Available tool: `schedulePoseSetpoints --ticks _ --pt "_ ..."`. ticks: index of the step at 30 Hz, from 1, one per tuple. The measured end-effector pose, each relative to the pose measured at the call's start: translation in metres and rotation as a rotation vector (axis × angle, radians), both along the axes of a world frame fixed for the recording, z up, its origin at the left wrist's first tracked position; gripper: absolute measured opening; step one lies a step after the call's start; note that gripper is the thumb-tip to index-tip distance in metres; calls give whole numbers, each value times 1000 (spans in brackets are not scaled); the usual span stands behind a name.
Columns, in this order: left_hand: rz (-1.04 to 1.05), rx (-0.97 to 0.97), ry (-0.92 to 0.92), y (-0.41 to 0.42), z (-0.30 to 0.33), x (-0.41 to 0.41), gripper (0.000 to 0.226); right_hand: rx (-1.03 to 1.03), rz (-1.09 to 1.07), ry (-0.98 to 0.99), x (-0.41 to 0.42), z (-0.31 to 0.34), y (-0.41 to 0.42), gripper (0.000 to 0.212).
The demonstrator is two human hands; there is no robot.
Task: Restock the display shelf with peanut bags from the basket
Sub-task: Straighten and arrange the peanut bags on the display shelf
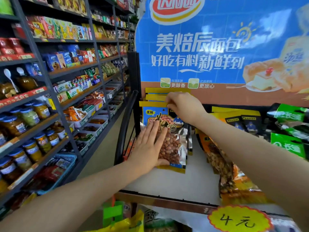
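Yellow starburst price tag [238,221] at the near front edge of the display shelf [192,181] reads "4 元" in hand-drawn strokes. Just beyond it, near the shelf's right side, an orange peanut bag [232,178] lies flat. At the shelf's left end the left hand [148,148] presses straight, close-set fingers against the front peanut bag [172,144], which stands upright with a blue label, yellow borders and a clear window showing red-skinned peanuts; its small yellow badge reads "王川". The right hand [182,106] reaches over it, fingers curled and pinching the yellow top edge of a bag in the row of peanut bags [155,97] standing behind. Right of these, black-panelled bags [242,121] read "PEANUT", with green packets [289,129] beyond. Against the back stands a blue bread poster [209,47] reading "美焙辰面包" and "好吃有料新鲜到".
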State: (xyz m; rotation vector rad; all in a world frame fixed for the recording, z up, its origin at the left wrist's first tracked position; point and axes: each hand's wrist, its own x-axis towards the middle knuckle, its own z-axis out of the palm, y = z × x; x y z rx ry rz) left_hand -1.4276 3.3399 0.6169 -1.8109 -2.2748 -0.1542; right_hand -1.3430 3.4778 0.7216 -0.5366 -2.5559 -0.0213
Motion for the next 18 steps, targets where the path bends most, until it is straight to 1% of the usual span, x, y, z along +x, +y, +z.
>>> schedulePoseSetpoints --ticks 5,10,13,15,18 --pt "-53 -79 -27 -4 5 -6 111 13 -103 32 25 4 -4 26" --pt "-59 -65 -96 -16 2 5 106 -43 -242 -21 83 -1 8 23" --pt "-100 -24 -168 -18 7 16 104 -81 -276 -67 111 -1 23 23" --pt "-164 27 -202 -17 10 29 97 -100 -267 -140 123 6 39 26" --pt "-265 80 -276 -10 15 59 78 -121 -241 -215 133 17 67 30"
